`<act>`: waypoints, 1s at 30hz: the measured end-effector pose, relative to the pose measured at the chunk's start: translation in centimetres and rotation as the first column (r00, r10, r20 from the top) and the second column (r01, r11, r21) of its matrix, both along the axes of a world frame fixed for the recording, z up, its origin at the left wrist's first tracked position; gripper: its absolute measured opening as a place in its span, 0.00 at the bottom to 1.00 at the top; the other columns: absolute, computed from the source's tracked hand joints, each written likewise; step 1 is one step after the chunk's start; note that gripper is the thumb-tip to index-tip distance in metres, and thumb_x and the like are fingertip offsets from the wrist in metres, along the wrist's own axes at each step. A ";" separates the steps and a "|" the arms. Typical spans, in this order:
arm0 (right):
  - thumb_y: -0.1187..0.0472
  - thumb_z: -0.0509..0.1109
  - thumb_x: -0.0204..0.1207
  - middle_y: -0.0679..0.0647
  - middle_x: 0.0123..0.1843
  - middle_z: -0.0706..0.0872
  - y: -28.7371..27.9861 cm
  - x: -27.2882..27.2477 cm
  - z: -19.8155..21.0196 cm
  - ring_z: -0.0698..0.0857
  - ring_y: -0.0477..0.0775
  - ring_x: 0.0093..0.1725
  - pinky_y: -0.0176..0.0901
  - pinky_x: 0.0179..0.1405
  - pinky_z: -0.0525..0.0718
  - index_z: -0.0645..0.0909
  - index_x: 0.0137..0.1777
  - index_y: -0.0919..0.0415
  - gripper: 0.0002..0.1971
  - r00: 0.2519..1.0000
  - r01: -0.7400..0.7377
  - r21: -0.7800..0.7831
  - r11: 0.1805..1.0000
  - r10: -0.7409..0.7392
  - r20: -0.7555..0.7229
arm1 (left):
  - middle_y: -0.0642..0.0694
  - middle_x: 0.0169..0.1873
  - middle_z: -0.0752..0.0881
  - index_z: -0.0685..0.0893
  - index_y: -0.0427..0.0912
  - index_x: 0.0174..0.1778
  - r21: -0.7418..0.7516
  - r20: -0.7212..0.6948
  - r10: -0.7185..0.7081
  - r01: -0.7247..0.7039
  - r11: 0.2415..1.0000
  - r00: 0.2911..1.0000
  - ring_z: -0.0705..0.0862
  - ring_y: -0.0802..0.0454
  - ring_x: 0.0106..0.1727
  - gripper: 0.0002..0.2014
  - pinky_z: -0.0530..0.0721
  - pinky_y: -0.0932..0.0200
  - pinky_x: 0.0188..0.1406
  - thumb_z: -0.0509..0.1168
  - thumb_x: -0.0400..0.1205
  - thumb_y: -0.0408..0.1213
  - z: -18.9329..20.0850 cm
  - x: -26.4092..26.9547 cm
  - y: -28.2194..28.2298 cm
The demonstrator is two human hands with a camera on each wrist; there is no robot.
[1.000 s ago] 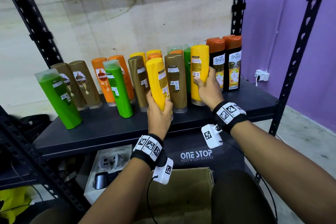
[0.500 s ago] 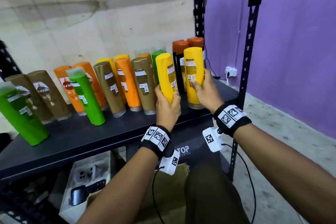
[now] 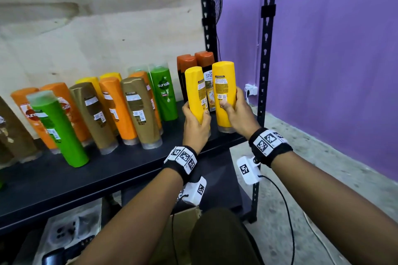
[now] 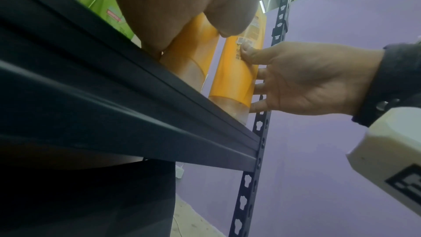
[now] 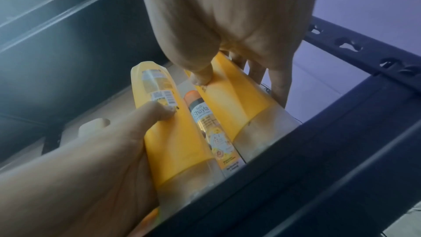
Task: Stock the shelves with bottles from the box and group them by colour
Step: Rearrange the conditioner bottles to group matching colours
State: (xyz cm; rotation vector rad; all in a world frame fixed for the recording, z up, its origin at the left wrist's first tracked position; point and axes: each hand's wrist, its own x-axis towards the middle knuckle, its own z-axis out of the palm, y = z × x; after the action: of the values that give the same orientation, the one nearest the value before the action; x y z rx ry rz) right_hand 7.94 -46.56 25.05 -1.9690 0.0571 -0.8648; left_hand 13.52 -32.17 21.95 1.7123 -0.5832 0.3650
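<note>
Two yellow bottles stand at the shelf's (image 3: 133,170) right end, before the dark bottles (image 3: 207,84): left hand (image 3: 195,127) fingers grip one (image 3: 195,92), right hand (image 3: 241,118) fingers grip the other (image 3: 224,92), likely pairing yellows.

left yellow bottle (image 3: 195,92): upright, tilted slightly left, cap down, near shelf (image 3: 129,165) front edge | right yellow bottle (image 3: 224,94): upright on shelf, just beside | others: green, orange, gold, dark bottles standing behind
</note>
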 end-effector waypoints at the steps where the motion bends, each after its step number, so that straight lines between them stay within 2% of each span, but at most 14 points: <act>1: 0.56 0.65 0.88 0.54 0.74 0.80 -0.2 0.2 0.0 0.79 0.45 0.63 0.28 0.56 0.75 0.62 0.82 0.59 0.26 1.000 0.005 -0.006 1.000 -0.005 -0.006 | 0.55 0.50 0.82 0.62 0.40 0.77 0.006 -0.010 -0.005 0.005 1.000 1.000 0.84 0.75 0.41 0.24 0.76 0.80 0.30 0.63 0.88 0.40 0.1 0.3 -0.3; 3: 0.56 0.65 0.88 0.56 0.76 0.79 -0.4 0.6 0.0 0.80 0.49 0.66 0.39 0.61 0.75 0.60 0.83 0.58 0.27 1.000 0.017 -0.020 1.000 -0.017 -0.014 | 0.59 0.47 0.80 0.62 0.39 0.76 0.021 -0.031 -0.008 0.009 1.000 0.999 0.83 0.77 0.37 0.23 0.76 0.80 0.25 0.63 0.89 0.39 0.2 0.9 -1.0; 5: 0.56 0.64 0.88 0.56 0.77 0.78 -0.6 1.1 0.0 0.80 0.54 0.71 0.41 0.62 0.75 0.59 0.83 0.58 0.28 0.999 0.025 -0.025 0.999 -0.026 -0.023 | 0.51 0.51 0.83 0.61 0.39 0.77 0.051 -0.050 -0.007 0.009 0.999 0.999 0.84 0.68 0.36 0.24 0.76 0.78 0.23 0.63 0.89 0.40 0.6 1.4 -1.6; 6: 0.56 0.64 0.88 0.57 0.77 0.78 -0.7 1.4 0.0 0.80 0.56 0.72 0.41 0.62 0.75 0.59 0.84 0.58 0.28 0.999 0.030 -0.025 0.999 -0.031 -0.029 | 0.46 0.56 0.83 0.61 0.38 0.78 0.069 -0.054 -0.009 0.013 0.998 0.999 0.84 0.63 0.39 0.25 0.76 0.76 0.25 0.62 0.89 0.41 0.9 1.6 -1.9; 7: 0.56 0.64 0.88 0.57 0.78 0.77 -0.9 1.7 0.1 0.80 0.57 0.73 0.41 0.62 0.75 0.59 0.84 0.58 0.28 0.999 0.037 -0.026 0.999 -0.038 -0.034 | 0.42 0.62 0.83 0.61 0.38 0.78 0.089 -0.051 -0.011 0.016 0.996 0.999 0.85 0.54 0.46 0.25 0.78 0.73 0.32 0.62 0.89 0.41 1.1 1.8 -2.1; 9: 0.57 0.64 0.88 0.58 0.78 0.77 -1.1 2.2 0.4 0.79 0.59 0.73 0.40 0.63 0.74 0.59 0.84 0.59 0.28 0.998 0.053 -0.026 0.998 -0.054 -0.040 | 0.38 0.69 0.81 0.63 0.36 0.78 0.129 -0.043 -0.001 0.007 0.992 0.999 0.85 0.42 0.59 0.25 0.80 0.59 0.47 0.62 0.89 0.42 1.6 2.2 -2.5; 11: 0.57 0.64 0.88 0.58 0.78 0.77 -1.2 2.5 0.5 0.79 0.59 0.73 0.40 0.63 0.74 0.58 0.84 0.59 0.29 0.997 0.062 -0.025 0.998 -0.064 -0.048 | 0.37 0.72 0.80 0.65 0.36 0.78 0.169 -0.036 0.022 -0.016 0.985 0.999 0.82 0.37 0.66 0.25 0.81 0.50 0.59 0.62 0.89 0.44 2.0 2.5 -2.7; 13: 0.56 0.64 0.88 0.58 0.78 0.77 -1.2 2.9 0.5 0.79 0.60 0.74 0.43 0.63 0.76 0.58 0.84 0.59 0.29 0.995 0.077 -0.019 0.997 -0.078 -0.055 | 0.36 0.72 0.80 0.66 0.36 0.78 0.201 -0.033 0.033 -0.026 0.979 0.999 0.82 0.36 0.68 0.26 0.81 0.48 0.63 0.63 0.89 0.45 2.2 2.8 -2.9; 16: 0.55 0.64 0.88 0.58 0.78 0.77 -1.1 3.3 0.5 0.79 0.61 0.73 0.48 0.64 0.78 0.58 0.84 0.58 0.28 0.992 0.112 -0.012 0.994 -0.113 -0.055 | 0.37 0.73 0.80 0.65 0.38 0.79 0.222 -0.042 0.034 -0.024 0.975 0.999 0.82 0.36 0.68 0.26 0.78 0.53 0.59 0.63 0.89 0.46 2.2 3.1 -2.9; 22: 0.55 0.65 0.88 0.58 0.76 0.79 -0.8 3.7 -0.1 0.80 0.59 0.72 0.41 0.60 0.76 0.62 0.82 0.60 0.27 0.988 0.143 0.028 0.989 -0.141 -0.059 | 0.40 0.73 0.80 0.64 0.40 0.81 0.231 -0.061 0.027 -0.012 0.973 0.998 0.82 0.37 0.70 0.27 0.76 0.56 0.59 0.63 0.89 0.46 2.5 2.8 -2.5; 27: 0.52 0.64 0.88 0.59 0.74 0.80 -0.8 3.9 -0.5 0.80 0.61 0.70 0.43 0.59 0.74 0.66 0.79 0.61 0.24 0.973 0.198 0.017 0.980 -0.194 -0.124 | 0.40 0.74 0.80 0.63 0.42 0.83 0.244 -0.092 0.013 0.010 0.970 0.996 0.81 0.37 0.71 0.31 0.79 0.50 0.65 0.68 0.86 0.43 2.6 2.5 -2.0; 30: 0.51 0.66 0.87 0.61 0.71 0.80 -0.8 3.6 -0.5 0.81 0.62 0.69 0.45 0.59 0.75 0.72 0.75 0.62 0.22 0.948 0.274 -0.057 0.960 -0.279 -0.151 | 0.38 0.75 0.79 0.62 0.42 0.85 0.305 -0.123 0.028 0.011 0.952 0.992 0.79 0.36 0.73 0.34 0.78 0.48 0.69 0.70 0.85 0.42 2.4 2.5 -1.5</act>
State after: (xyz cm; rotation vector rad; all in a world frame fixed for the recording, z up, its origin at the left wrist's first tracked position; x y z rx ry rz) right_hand 11.53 -47.33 24.60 -2.0914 0.4220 -0.8904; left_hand 16.02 -33.72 24.35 2.0188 -0.5609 0.1764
